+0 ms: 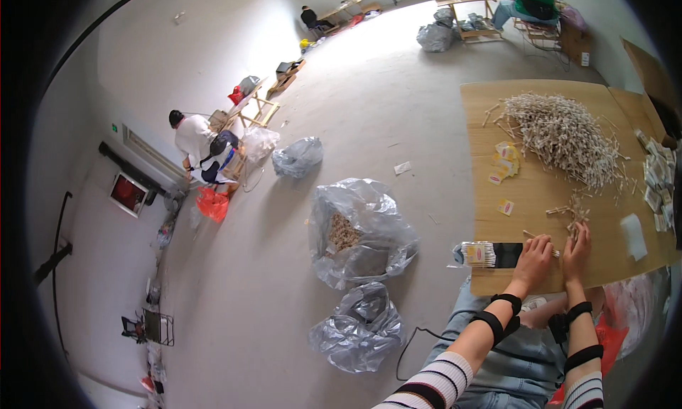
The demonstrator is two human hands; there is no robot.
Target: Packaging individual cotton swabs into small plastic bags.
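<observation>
A large heap of cotton swabs [561,135] lies on the brown table [490,217]. My left hand [534,263] is at the near edge, its fingers closed round a few swabs whose ends stick out. Close beside it, my right hand [577,253] has its fingers bent together at a small loose cluster of swabs [581,209], seeming to pinch some; the fingertips are partly hidden. Left of my left hand, a clear packet of swabs [477,254] with a yellow and white card sits by a black strip [507,255]. Several yellow and white cards [505,162] lie farther up the table.
Filled packets [659,175] are piled at the table's right side, near a white sheet [634,237] and an open cardboard box [650,82]. On the floor to the left stand clear plastic bags [391,228], one with swabs inside. Other people [206,143] sit working at low tables farther off.
</observation>
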